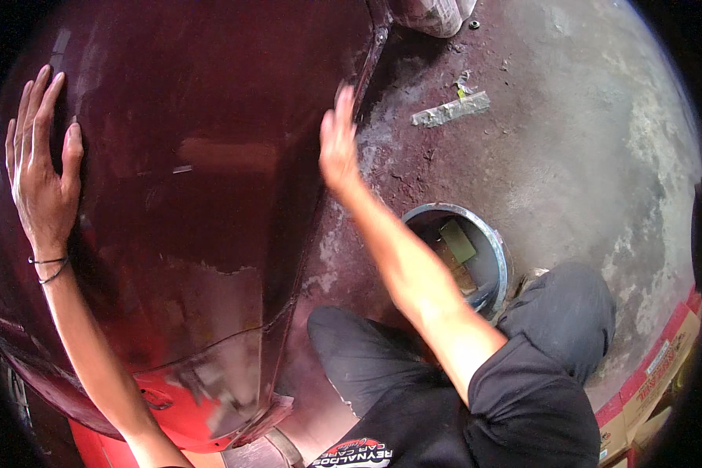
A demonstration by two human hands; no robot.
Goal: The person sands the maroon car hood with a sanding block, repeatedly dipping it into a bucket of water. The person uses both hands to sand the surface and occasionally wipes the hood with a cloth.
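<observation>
My left hand lies flat on a dark maroon car body panel, its fingers stretched out and slightly spread. A dark cord circles that wrist. Toward the panel's lower edge, my right hand reaches with straight fingers, somewhat smeared by motion. Nothing shows in either hand, though the underside of the right one is hidden. Between the hands, the panel carries a small pale mark and dull, sanded-looking patches. A bright red section with grey patches adjoins it nearer to me.
Beside my right forearm stands a round bucket with a greenish block inside. A strip of silvery tape lies on the dusty, stained floor. Cardboard boxes line the lower right. My bent legs are close to the bucket.
</observation>
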